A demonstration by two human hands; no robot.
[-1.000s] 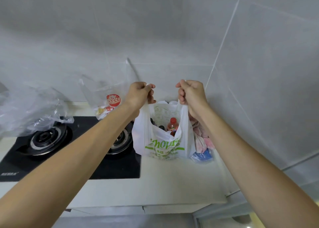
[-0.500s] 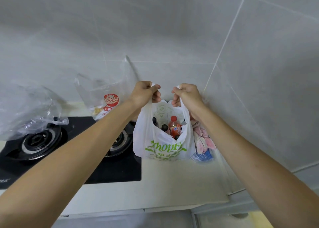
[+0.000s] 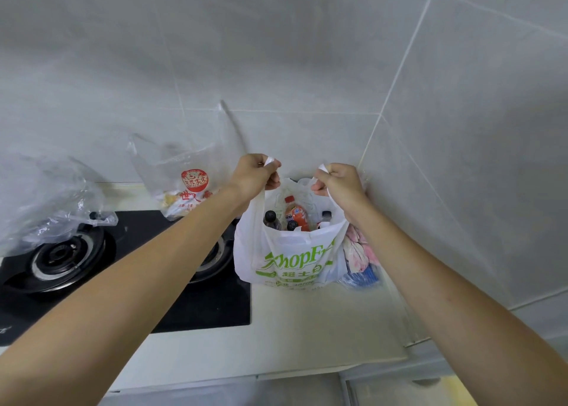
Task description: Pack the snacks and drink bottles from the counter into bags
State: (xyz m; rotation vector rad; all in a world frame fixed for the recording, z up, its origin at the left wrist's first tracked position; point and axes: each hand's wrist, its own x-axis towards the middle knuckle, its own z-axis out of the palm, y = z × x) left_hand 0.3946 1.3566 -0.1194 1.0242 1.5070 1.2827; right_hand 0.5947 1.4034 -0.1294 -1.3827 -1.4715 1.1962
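Observation:
A white plastic shopping bag [image 3: 292, 261] with green lettering stands on the counter near the wall corner. My left hand [image 3: 255, 175] grips its left handle and my right hand [image 3: 338, 184] grips its right handle, holding the mouth apart. Inside stand an orange drink bottle [image 3: 296, 213] and dark-capped bottles [image 3: 271, 219]. Against the wall to the bag's right lies a pink and blue snack packet [image 3: 359, 258], partly hidden by the bag.
A black gas hob [image 3: 123, 270] with two burners fills the left of the cream counter [image 3: 307, 322]. A clear bag with a red logo [image 3: 187, 184] leans on the back wall. A crumpled clear bag [image 3: 40, 202] lies over the left burner. Tiled walls meet at the right.
Both hands have spread apart again, widening the bag's mouth, after drawing closer together half a second ago. The bottles inside show more fully.

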